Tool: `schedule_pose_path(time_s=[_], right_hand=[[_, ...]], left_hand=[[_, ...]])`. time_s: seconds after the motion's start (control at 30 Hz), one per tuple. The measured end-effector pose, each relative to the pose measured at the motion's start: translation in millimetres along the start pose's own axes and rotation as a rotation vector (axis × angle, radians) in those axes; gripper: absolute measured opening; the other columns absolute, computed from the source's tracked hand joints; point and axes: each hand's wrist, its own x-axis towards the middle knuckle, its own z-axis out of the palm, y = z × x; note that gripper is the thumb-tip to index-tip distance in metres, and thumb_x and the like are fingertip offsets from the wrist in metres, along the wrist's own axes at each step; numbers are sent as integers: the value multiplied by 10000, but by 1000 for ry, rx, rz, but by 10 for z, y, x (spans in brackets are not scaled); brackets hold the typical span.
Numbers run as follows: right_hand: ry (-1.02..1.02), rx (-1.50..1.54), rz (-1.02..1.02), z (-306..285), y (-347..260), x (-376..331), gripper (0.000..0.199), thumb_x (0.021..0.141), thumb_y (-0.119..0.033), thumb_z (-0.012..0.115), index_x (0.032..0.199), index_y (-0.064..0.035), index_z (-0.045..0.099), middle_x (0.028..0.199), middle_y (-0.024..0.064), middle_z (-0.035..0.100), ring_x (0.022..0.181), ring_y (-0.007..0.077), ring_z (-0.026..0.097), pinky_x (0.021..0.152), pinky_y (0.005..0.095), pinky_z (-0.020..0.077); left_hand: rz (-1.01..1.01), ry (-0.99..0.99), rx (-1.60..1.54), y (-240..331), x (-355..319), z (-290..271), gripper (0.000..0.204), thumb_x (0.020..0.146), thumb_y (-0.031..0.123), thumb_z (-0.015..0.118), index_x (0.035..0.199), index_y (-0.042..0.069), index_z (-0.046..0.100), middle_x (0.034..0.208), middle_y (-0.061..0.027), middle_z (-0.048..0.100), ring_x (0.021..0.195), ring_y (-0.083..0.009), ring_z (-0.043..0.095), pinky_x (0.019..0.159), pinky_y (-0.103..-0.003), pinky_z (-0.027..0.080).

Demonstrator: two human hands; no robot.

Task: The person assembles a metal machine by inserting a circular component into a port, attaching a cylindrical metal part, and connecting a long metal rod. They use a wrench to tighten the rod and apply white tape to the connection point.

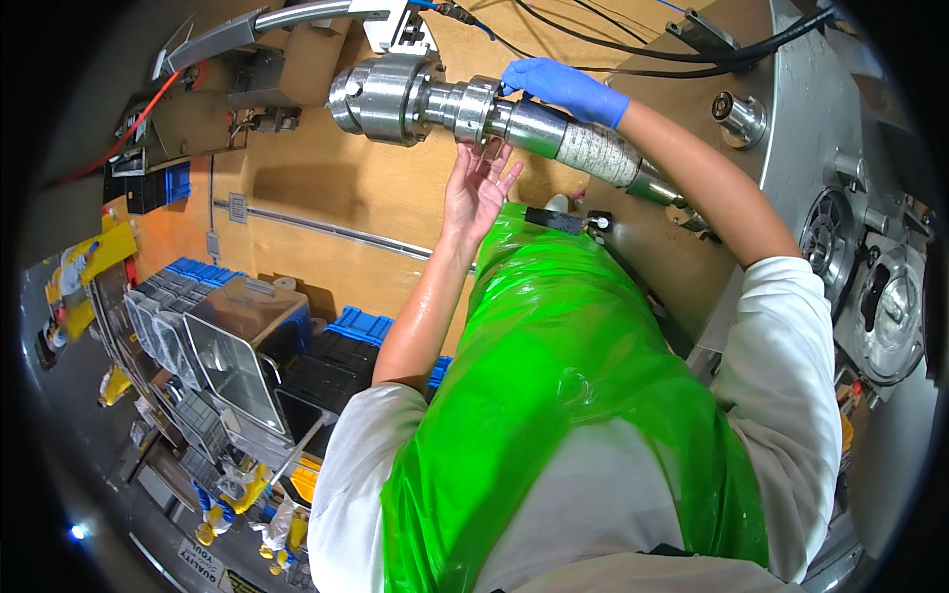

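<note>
A polished steel pipe assembly crosses in front of me, with a wide cylinder (388,99) at its left end and a ringed collar (476,107) in the middle. My left hand (478,196) is bare, palm up under the collar, fingers apart, with the fingertips close to its underside. Above the same joint, my right hand (568,87) wears a blue glove. Its fingers are bent together at the collar's right edge; what they grip there is hidden. Right of the collar, the pipe continues into a section with a worn whitish wrap (599,155).
At right stands a large steel machine (781,188) with round fittings. Black cables (682,69) run overhead. To the left are stacked black and blue crates (341,346) and a clear-sided bin (232,361). A green plastic apron (573,336) covers my front.
</note>
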Motion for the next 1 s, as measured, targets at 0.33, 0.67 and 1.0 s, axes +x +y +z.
schedule_pose_path(time_s=[0.33, 0.67, 1.0], right_hand=[[-63, 254, 270, 146, 191, 136, 240, 841, -227, 536, 801, -43, 684, 746, 51, 628, 701, 127, 559, 659, 307, 443], [-183, 555, 436, 157, 281, 189, 233, 842, -209, 530, 927, -40, 666, 734, 40, 646, 626, 87, 591, 588, 278, 495], [321, -390, 122, 241, -841, -319, 359, 853, -314, 496, 940, -3, 652, 928, 232, 650, 921, 381, 629, 826, 473, 476]], left_hand=[[-171, -67, -350, -85, 366, -301, 197, 959, 112, 451, 1053, 37, 607, 1042, -69, 655, 1027, -221, 603, 936, -387, 498], [-133, -71, -347, -198, 171, -289, 170, 951, 159, 507, 999, 62, 638, 1008, -44, 664, 968, -186, 624, 837, -341, 534], [-72, 126, -155, -179, 127, -124, 122, 920, 182, 593, 971, 96, 663, 914, -4, 693, 850, -126, 667, 713, -290, 576]])
